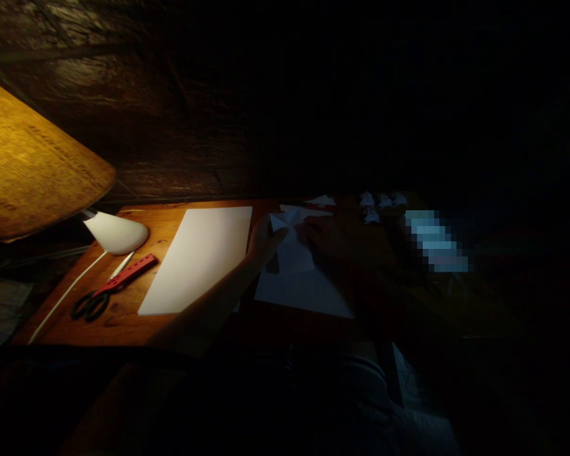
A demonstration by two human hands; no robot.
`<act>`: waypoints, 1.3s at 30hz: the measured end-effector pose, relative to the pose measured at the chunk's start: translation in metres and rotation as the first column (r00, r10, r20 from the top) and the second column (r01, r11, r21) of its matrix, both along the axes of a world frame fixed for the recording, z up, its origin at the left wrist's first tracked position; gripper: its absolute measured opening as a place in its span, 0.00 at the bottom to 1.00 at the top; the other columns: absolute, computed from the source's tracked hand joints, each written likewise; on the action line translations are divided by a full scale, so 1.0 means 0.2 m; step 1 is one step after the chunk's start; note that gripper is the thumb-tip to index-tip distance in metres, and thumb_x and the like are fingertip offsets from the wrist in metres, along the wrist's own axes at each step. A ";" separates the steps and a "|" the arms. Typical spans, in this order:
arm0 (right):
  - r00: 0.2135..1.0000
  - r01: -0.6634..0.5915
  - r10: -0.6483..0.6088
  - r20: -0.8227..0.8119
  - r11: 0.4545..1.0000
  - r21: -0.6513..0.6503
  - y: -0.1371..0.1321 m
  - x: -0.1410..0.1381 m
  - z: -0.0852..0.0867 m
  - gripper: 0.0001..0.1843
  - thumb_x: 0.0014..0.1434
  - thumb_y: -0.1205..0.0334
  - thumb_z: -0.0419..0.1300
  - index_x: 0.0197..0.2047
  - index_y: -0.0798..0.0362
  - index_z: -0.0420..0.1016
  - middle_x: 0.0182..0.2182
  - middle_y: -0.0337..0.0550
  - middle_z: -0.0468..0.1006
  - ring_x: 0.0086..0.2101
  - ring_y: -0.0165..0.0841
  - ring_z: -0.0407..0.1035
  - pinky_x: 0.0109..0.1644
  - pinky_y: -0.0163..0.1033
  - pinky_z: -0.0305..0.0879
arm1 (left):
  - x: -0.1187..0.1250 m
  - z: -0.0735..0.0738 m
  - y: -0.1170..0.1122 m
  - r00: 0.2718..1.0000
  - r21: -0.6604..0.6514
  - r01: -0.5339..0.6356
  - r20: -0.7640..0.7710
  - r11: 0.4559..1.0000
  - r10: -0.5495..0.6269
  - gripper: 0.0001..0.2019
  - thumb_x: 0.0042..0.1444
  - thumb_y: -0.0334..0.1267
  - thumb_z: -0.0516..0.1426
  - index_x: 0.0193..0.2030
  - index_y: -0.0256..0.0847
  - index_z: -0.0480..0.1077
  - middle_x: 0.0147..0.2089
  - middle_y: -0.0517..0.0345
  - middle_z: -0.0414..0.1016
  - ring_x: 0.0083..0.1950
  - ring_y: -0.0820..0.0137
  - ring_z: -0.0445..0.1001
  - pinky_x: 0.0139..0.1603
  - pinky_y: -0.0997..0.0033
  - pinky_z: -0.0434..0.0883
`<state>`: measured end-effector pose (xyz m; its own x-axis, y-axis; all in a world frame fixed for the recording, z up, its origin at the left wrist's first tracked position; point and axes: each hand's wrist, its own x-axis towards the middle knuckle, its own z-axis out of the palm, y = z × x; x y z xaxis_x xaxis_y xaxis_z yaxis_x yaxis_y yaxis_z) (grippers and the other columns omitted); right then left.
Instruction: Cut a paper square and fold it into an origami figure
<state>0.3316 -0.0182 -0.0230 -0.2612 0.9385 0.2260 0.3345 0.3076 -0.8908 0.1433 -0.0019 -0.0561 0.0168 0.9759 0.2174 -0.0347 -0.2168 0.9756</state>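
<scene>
Between my two hands is a small folded piece of white paper, creased to a point on its left side. My left hand is closed on its left part, thumb on the near edge. My right hand pinches its right side; those fingers are dim in the shadow. Beneath both hands lies a white sheet of paper on the wooden table. Just beyond the hands, another folded white paper lies near the wall.
At the left stand a lamp with a yellow shade and scissors in a red cover with black handles. A stack of white paper lies beside them. Several small folded paper shapes sit at the back right, near a bright blurred-out screen.
</scene>
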 end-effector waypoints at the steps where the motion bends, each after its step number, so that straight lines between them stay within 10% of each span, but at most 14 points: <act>1: 1.000 0.004 -0.004 0.001 1.000 -0.004 0.00 0.00 0.01 0.23 0.61 0.41 0.57 0.24 0.50 0.65 0.22 0.37 0.67 0.25 0.30 0.60 0.28 0.36 0.54 | 0.00 0.00 0.00 1.000 0.024 -0.002 -0.018 1.000 0.003 0.18 0.45 0.34 0.67 0.45 0.41 0.75 0.35 0.58 0.78 0.36 0.68 0.74 0.35 0.73 0.68; 11: 0.998 -0.011 0.008 0.067 0.999 0.032 0.01 -0.01 0.00 0.16 0.61 0.51 0.55 0.26 0.50 0.66 0.23 0.37 0.68 0.26 0.30 0.61 0.28 0.35 0.53 | -0.01 0.02 -0.02 0.995 0.128 0.002 -0.095 0.992 0.011 0.11 0.49 0.33 0.65 0.42 0.40 0.78 0.41 0.52 0.81 0.49 0.61 0.77 0.49 0.69 0.72; 16: 0.994 -0.080 0.073 0.084 0.993 0.087 -0.02 -0.01 -0.01 0.13 0.58 0.51 0.61 0.33 0.52 0.74 0.30 0.41 0.77 0.30 0.33 0.67 0.33 0.36 0.60 | 0.00 0.01 -0.03 0.992 0.029 -0.081 -0.099 0.996 0.083 0.05 0.49 0.35 0.66 0.30 0.40 0.75 0.27 0.57 0.76 0.35 0.65 0.76 0.34 0.72 0.70; 28: 0.996 0.076 -0.073 -0.053 0.996 0.044 0.04 0.03 -0.01 0.06 0.53 0.59 0.60 0.30 0.52 0.76 0.29 0.42 0.78 0.32 0.35 0.71 0.37 0.39 0.64 | 0.01 0.07 -0.02 0.931 -0.211 -0.018 0.352 0.977 0.093 0.11 0.38 0.33 0.68 0.30 0.38 0.74 0.27 0.59 0.75 0.28 0.70 0.75 0.32 0.70 0.72; 39: 0.934 0.280 -0.249 -0.256 0.955 0.095 0.10 0.09 0.00 0.14 0.52 0.49 0.68 0.35 0.51 0.77 0.35 0.44 0.80 0.39 0.37 0.73 0.43 0.40 0.69 | 0.00 0.03 -0.01 0.998 -0.075 0.036 -0.043 0.996 -0.040 0.16 0.36 0.31 0.68 0.37 0.39 0.77 0.30 0.60 0.78 0.31 0.70 0.74 0.30 0.74 0.67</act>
<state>0.3499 0.0013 -0.0237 0.0689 0.9253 0.3730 0.2020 0.3533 -0.9135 0.1434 -0.0041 -0.0499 0.0621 0.9879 0.1424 0.0018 -0.1427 0.9898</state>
